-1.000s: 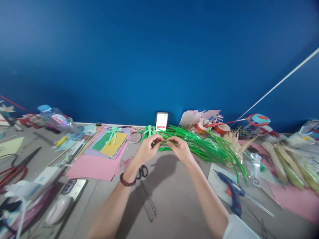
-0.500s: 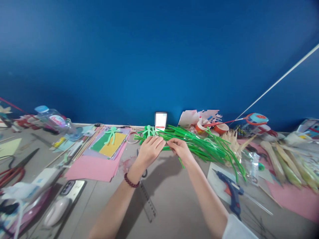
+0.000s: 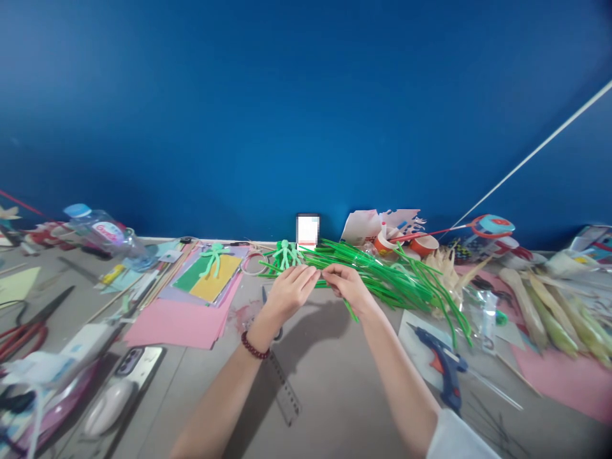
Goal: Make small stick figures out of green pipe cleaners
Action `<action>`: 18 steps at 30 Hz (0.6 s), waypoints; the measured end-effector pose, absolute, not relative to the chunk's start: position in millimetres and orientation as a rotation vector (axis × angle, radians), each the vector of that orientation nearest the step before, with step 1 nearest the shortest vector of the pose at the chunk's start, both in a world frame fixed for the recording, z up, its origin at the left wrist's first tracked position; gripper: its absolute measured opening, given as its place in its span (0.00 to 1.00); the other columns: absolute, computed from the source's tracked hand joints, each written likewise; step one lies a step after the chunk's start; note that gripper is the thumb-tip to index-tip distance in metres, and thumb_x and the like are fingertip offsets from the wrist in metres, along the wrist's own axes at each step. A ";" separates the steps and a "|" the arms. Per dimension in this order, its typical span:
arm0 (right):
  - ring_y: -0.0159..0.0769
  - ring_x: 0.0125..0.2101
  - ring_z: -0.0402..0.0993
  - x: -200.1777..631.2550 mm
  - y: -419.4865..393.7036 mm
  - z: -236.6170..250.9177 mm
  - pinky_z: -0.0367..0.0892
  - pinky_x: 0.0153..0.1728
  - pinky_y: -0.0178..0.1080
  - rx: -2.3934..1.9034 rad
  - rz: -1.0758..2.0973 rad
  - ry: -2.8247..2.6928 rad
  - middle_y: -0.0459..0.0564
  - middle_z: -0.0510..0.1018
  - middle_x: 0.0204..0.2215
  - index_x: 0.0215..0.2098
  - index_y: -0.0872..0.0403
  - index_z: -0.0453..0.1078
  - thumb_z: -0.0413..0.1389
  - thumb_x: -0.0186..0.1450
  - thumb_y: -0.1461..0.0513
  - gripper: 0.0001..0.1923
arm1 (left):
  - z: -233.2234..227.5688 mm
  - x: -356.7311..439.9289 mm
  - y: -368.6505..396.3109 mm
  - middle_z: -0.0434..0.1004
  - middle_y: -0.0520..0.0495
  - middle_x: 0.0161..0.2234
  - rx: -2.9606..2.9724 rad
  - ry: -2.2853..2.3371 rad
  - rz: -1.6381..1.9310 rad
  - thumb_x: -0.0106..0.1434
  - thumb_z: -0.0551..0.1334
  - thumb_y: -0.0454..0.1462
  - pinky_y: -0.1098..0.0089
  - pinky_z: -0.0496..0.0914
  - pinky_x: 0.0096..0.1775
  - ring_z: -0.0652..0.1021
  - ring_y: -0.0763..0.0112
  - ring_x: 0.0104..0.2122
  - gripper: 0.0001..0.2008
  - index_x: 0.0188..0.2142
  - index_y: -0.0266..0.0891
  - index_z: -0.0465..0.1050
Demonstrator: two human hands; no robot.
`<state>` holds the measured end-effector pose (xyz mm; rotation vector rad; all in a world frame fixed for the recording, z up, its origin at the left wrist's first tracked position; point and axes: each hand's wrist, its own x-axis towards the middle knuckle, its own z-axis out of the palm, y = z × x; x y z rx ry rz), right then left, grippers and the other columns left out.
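My left hand (image 3: 288, 292) and my right hand (image 3: 348, 288) meet fingertip to fingertip over the grey table, both pinching a green pipe cleaner (image 3: 268, 263). One end of it sticks out left past my left hand and another end pokes down below my right hand. Just behind my hands lies a big bundle of green pipe cleaners (image 3: 396, 280), fanned out to the right. A small green pipe-cleaner figure (image 3: 285, 253) lies behind my left hand. A second one (image 3: 213, 255) rests on stacked coloured paper.
A blue glue gun (image 3: 444, 366) lies to the right, a clear ruler (image 3: 284, 386) and small scissors under my left wrist. Pink paper (image 3: 179, 322), large red scissors (image 3: 23, 325), a phone (image 3: 136, 360) and a bottle (image 3: 105, 233) crowd the left. Corn husks (image 3: 549, 312) lie at the right.
My hands have closed together and shifted slightly away from me. The pipe cleaner's left end now sticks out straight past my left hand.
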<state>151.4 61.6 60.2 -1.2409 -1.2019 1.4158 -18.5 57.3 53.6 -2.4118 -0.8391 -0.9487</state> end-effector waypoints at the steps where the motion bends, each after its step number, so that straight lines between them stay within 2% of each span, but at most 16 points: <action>1: 0.23 0.14 0.49 151.8 61.5 60.8 0.42 0.16 0.32 -1.243 1.403 -1.215 0.39 0.62 0.15 0.24 0.54 0.69 0.59 0.51 0.55 0.10 | 54.0 -18.2 57.4 0.76 0.42 0.40 -2.400 -0.831 -0.950 0.64 0.52 0.28 0.65 0.68 0.41 0.76 0.64 0.40 0.12 0.45 0.35 0.69; 5: 0.26 0.17 0.56 152.3 60.6 62.6 0.51 0.19 0.32 -1.241 1.253 -1.351 0.41 0.66 0.17 0.25 0.54 0.69 0.57 0.53 0.56 0.09 | 53.9 -16.6 57.5 0.76 0.42 0.37 -2.355 -0.852 -0.925 0.63 0.53 0.28 0.65 0.68 0.40 0.75 0.64 0.39 0.10 0.42 0.33 0.69; 8: 0.31 0.23 0.64 151.9 60.9 60.9 0.59 0.26 0.34 -1.235 1.051 -1.496 0.44 0.71 0.22 0.26 0.54 0.69 0.56 0.55 0.58 0.07 | 52.7 -15.8 58.0 0.75 0.43 0.36 -2.355 -0.907 -0.886 0.63 0.52 0.28 0.66 0.68 0.39 0.75 0.65 0.38 0.09 0.40 0.34 0.69; 11: 0.35 0.28 0.68 150.7 60.7 58.9 0.61 0.32 0.36 -1.231 0.883 -1.626 0.46 0.73 0.25 0.26 0.54 0.69 0.53 0.57 0.60 0.06 | 52.2 -15.5 59.1 0.74 0.43 0.34 -2.376 -0.979 -0.863 0.64 0.51 0.28 0.67 0.67 0.37 0.75 0.66 0.35 0.09 0.37 0.34 0.69; 18: 0.35 0.27 0.68 143.2 52.2 61.2 0.60 0.26 0.34 -1.226 0.580 -1.800 0.49 0.73 0.27 0.29 0.54 0.68 0.48 0.61 0.63 0.07 | 51.5 -12.6 59.7 0.73 0.44 0.30 -2.450 -1.158 -0.920 0.63 0.49 0.28 0.69 0.66 0.33 0.73 0.66 0.33 0.10 0.35 0.35 0.68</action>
